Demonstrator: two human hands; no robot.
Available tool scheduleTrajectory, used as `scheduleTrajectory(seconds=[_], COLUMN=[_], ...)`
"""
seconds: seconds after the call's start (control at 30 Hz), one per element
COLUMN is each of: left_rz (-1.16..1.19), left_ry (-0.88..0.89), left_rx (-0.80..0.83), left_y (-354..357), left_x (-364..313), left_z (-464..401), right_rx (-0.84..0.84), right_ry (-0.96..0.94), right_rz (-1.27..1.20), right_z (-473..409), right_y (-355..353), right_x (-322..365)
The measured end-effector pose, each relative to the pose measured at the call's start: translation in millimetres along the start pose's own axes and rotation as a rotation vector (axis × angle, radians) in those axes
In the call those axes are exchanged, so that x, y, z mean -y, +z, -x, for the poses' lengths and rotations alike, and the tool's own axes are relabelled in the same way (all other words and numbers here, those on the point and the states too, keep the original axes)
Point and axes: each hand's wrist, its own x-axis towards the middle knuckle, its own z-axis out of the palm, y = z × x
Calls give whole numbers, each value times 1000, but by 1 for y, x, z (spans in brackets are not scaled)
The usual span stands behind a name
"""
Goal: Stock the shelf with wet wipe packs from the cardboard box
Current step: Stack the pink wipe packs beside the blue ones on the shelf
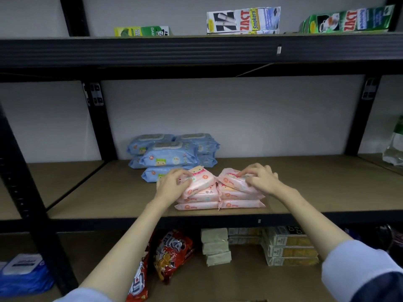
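Note:
Two side-by-side stacks of pink wet wipe packs [205, 194] lie near the front of the middle shelf [316, 184]. My left hand [173, 184] grips the tilted top pack of the left stack [201, 178], fingers curled over its near end. My right hand [260, 176] grips the top pack of the right stack [234, 180] the same way. Behind them, several blue wet wipe packs [170, 156] are piled toward the back left. The cardboard box is out of view.
Black uprights [98, 118] frame the bay. The upper shelf holds toothpaste boxes [243, 19]. Below are red snack bags [172, 253], stacked green packets [216, 247], yellow cartons [290, 247] and a blue wipes pack [24, 273]. Bare board lies right of the pink stacks.

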Motion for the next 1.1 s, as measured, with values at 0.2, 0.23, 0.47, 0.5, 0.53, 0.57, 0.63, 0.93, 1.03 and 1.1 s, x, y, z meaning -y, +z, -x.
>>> scheduleTrajectory(seconds=[0.2, 0.23, 0.47, 0.5, 0.53, 0.57, 0.63, 0.93, 1.03, 1.1], left_rz=[-112, -155, -421, -425, -377, -299, -194, -462, -576, -596], left_ry=[26, 34, 23, 24, 29, 41, 72, 86, 118, 145], left_rx=[-43, -47, 60, 27, 3, -8, 52, 226, 111, 44], left_y=[4, 3, 9, 10, 10, 9, 7, -1, 11, 18], left_x=[-8, -10, -12, -16, -19, -20, -16, -11, -17, -18], left_z=[7, 8, 16, 17, 16, 14, 9, 4, 7, 7], right_rx=[4, 10, -9, -19, -33, -46, -50, -65, -71, -79], right_ry=[-57, -61, -97, -98, -98, -102, -105, -146, -161, -176], right_rz=[-141, -156, -103, -112, -126, -139, -150, -139, -135, -116], right_z=[3, 4, 13, 15, 15, 16, 16, 11, 10, 11], right_y=[-10, -10, 2, 3, 4, 5, 7, 11, 12, 12], right_x=[-9, -8, -12, -10, -10, -10, -13, -21, -20, -19])
